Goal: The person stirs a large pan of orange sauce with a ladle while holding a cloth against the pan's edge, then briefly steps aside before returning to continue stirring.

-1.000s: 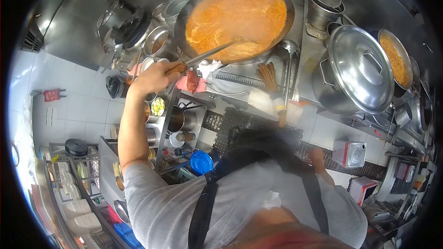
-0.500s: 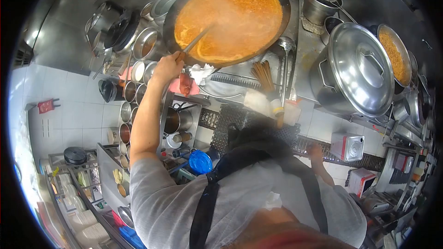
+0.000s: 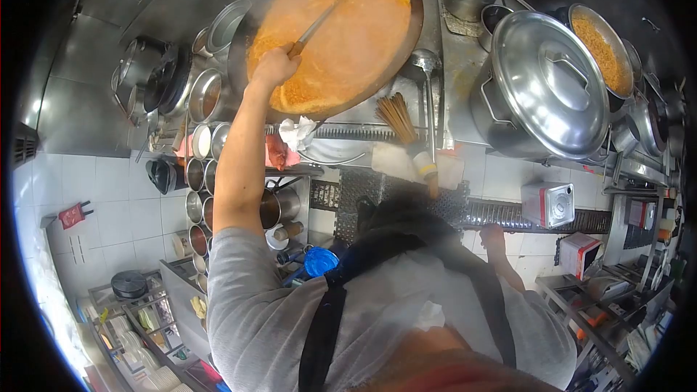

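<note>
L hand point(image 3: 274, 67) on utensil point(image 3: 317, 27), nearer wok point(image 3: 416, 20) than R hand point(image 3: 493, 238)

Upper L: fingers wrapped round utensil, long axis slanting up-R into orange food point(image 3: 363, 40). Lower R of ctr: R hand near tin point(image 3: 548, 205), finger state unclear.

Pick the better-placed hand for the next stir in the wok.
Left, I'd judge: the left hand grips the long-handled tool, which reaches over the orange food in the wok. The right hand hangs low, well back from the wok, no tool visible in it.
</note>
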`<state>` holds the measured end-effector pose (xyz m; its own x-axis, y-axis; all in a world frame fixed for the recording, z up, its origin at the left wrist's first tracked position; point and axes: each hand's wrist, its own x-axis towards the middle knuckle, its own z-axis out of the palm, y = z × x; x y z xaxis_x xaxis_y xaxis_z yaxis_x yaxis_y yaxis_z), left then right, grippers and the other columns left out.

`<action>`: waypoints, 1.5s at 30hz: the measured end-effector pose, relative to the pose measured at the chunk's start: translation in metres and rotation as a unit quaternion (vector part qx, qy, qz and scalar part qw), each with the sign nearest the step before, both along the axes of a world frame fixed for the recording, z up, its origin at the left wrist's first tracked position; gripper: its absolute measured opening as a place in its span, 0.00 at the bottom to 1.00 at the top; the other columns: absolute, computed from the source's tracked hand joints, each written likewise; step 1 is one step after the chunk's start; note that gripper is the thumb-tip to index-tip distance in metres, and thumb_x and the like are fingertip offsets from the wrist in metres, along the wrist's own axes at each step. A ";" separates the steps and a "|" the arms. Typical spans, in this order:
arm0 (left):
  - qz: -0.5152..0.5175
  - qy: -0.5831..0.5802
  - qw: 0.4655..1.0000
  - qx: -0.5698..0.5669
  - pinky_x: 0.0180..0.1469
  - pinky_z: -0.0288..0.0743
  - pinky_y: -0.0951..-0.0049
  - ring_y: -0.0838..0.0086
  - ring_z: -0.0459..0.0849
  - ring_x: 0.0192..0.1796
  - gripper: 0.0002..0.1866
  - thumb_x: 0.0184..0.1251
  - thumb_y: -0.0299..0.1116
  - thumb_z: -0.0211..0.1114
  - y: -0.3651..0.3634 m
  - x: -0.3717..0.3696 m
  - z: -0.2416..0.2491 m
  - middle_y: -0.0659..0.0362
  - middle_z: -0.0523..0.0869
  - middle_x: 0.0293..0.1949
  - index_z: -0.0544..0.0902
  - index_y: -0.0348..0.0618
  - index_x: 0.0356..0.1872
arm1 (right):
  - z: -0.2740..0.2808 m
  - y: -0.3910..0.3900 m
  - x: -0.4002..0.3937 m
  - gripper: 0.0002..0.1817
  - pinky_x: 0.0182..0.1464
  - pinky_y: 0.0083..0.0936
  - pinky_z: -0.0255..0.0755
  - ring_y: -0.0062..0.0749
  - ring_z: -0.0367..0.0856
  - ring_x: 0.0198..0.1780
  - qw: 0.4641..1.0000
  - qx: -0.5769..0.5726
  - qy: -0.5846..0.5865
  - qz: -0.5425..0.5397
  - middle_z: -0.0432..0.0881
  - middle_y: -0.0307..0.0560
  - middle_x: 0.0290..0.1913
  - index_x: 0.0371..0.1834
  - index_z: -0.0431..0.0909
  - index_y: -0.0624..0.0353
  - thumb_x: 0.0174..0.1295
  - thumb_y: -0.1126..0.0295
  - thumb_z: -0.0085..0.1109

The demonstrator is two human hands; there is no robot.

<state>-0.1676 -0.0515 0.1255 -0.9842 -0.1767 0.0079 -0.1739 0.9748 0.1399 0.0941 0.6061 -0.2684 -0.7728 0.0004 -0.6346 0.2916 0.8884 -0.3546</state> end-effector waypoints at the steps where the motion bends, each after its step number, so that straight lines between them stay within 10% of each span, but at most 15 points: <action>1: 0.035 -0.037 0.997 0.058 0.43 0.81 0.58 0.54 0.89 0.43 0.26 0.65 0.44 0.62 0.010 0.003 0.010 0.43 0.88 0.44 0.78 0.50 0.64 | 0.003 0.000 0.001 0.12 0.52 0.46 0.80 0.59 0.86 0.43 1.000 -0.004 0.008 0.007 0.86 0.65 0.38 0.33 0.87 0.62 0.54 0.70 0.56; 18: 0.004 -0.104 0.985 0.140 0.45 0.78 0.65 0.65 0.86 0.38 0.25 0.67 0.40 0.64 0.067 0.154 0.101 0.46 0.88 0.38 0.79 0.42 0.63 | 0.009 0.006 -0.017 0.13 0.53 0.48 0.79 0.60 0.85 0.45 0.998 -0.059 0.002 -0.003 0.86 0.64 0.40 0.38 0.89 0.59 0.57 0.67 0.55; 27: 0.041 -0.152 0.982 0.105 0.39 0.77 0.67 0.68 0.84 0.31 0.25 0.66 0.38 0.65 0.043 0.237 0.135 0.49 0.88 0.35 0.79 0.46 0.64 | 0.004 0.004 -0.052 0.14 0.52 0.49 0.80 0.60 0.86 0.44 0.960 0.042 0.121 0.248 0.86 0.64 0.40 0.36 0.88 0.62 0.57 0.67 0.54; 30: 0.091 -0.150 0.983 0.062 0.51 0.76 0.55 0.48 0.85 0.46 0.20 0.69 0.41 0.58 0.045 0.243 0.131 0.45 0.87 0.44 0.81 0.51 0.60 | 0.016 -0.017 -0.075 0.15 0.53 0.49 0.79 0.60 0.86 0.45 0.937 0.083 0.093 0.325 0.86 0.63 0.41 0.35 0.86 0.65 0.59 0.66 0.53; 45: 0.092 -0.061 0.993 -0.028 0.53 0.76 0.45 0.42 0.84 0.49 0.20 0.66 0.42 0.58 -0.033 0.128 0.006 0.41 0.87 0.43 0.81 0.51 0.57 | 0.042 -0.011 -0.042 0.14 0.50 0.49 0.80 0.58 0.86 0.43 0.969 0.057 0.121 0.207 0.86 0.63 0.38 0.33 0.87 0.61 0.59 0.65 0.54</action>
<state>-0.0393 -0.0846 0.1317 -0.9295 -0.3568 -0.0938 -0.3626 0.9304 0.0533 0.0525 0.5952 -0.2259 -0.8476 -0.2821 -0.4494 -0.1776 0.9490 -0.2606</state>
